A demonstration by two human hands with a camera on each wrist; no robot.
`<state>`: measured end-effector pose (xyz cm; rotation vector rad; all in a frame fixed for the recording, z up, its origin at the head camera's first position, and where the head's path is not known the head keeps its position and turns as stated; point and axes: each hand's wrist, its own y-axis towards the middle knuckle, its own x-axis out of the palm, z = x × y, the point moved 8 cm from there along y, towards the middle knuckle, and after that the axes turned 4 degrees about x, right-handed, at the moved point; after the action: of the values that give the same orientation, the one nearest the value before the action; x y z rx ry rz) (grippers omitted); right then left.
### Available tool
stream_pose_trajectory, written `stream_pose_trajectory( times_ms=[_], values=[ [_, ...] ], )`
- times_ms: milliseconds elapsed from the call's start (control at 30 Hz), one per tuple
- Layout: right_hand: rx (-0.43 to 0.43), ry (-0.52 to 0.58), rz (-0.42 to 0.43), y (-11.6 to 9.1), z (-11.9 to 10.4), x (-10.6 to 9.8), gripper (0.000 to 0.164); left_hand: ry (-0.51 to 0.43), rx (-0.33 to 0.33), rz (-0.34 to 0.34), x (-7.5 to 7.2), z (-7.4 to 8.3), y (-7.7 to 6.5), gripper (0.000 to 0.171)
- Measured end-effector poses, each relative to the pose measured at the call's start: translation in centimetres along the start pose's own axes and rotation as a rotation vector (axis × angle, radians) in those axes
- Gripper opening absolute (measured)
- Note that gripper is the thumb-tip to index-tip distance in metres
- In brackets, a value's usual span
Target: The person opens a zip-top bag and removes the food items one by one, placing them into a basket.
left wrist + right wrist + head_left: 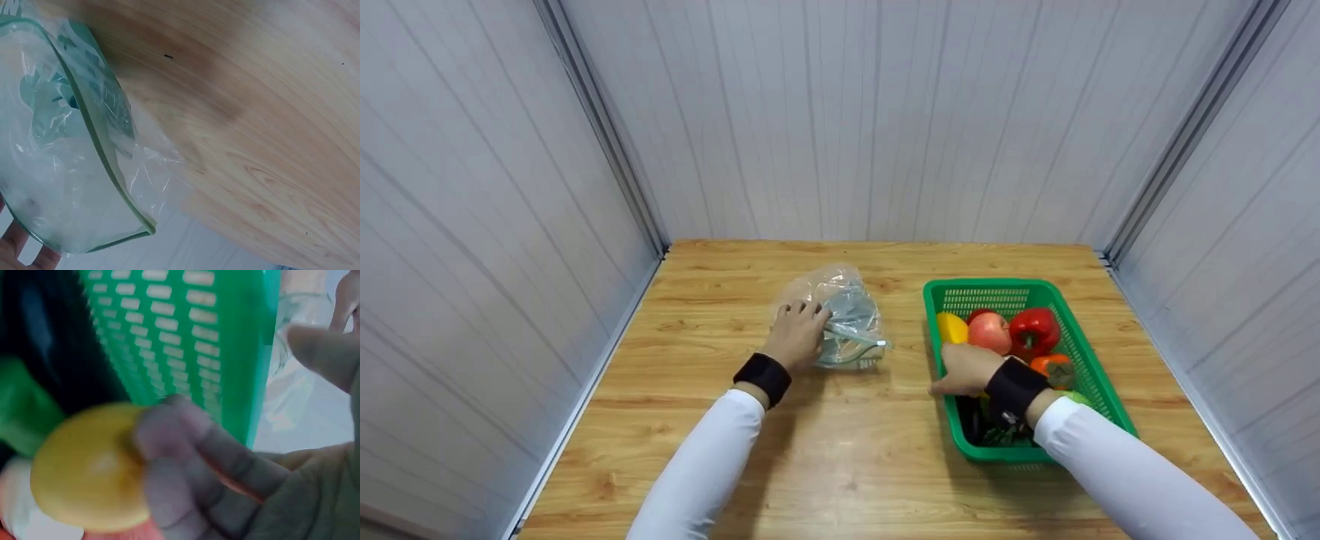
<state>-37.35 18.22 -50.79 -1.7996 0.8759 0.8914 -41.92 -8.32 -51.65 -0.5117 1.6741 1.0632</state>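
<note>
In the head view my left hand (796, 336) lies at a clear plastic bag (840, 311) with a green zip rim. In the left wrist view that bag (50, 163) gapes open, its fingers (45, 259) touching the lower rim. My right hand (969, 369) reaches over the left side of a green basket (1099, 367). The right wrist view has its fingers against a smooth yellow fruit (90, 467), while the thumb stands apart from it. A dark eggplant (50, 337) lies beside the fruit. The hand and wrist hide part of the basket's contents.
The basket also bears a red bell pepper (1035, 330), a pink-red apple (990, 332), another yellow fruit-like piece (952, 328) and an orange persimmon (1054, 370). The wooden table (855, 465) is bounded by pale panel walls (840, 127) at the back and both sides.
</note>
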Motion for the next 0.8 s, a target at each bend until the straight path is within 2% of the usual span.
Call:
stream_pose_trajectory(
  times_ms=[100, 200, 433, 600, 700, 800],
  values=[
    [-0.017, 0.077, -0.030, 0.0, -0.3, 0.7, 0.029, -0.004, -0.023, 0.039, -0.1, 0.0, -0.4, 0.011],
    [-0.038, 0.133, -0.031, 1.1, 0.0, 1.4, 0.025, -0.017, -0.037, 0.044, 0.2, 0.1, -0.9, 0.010],
    [-0.091, 0.064, 0.024, 10.3, 5.5, 4.6, 0.015, -0.027, -0.026, -0.043, 1.2, 0.4, -1.4, 0.017],
    [-0.107, 0.028, 0.069, 14.2, 6.6, 4.6, 0.006, -0.087, -0.052, -0.089, 1.7, 0.0, -1.6, 0.017],
    [-0.097, -0.009, 0.086, 15.4, 6.6, 4.1, 0.004, -0.110, -0.055, -0.090, 1.7, -0.1, -1.4, 0.016],
    [-0.103, -0.036, 0.095, 14.4, 5.4, 2.8, 0.004, -0.127, -0.064, -0.098, 1.6, -0.2, -1.1, 0.018]
  ],
)
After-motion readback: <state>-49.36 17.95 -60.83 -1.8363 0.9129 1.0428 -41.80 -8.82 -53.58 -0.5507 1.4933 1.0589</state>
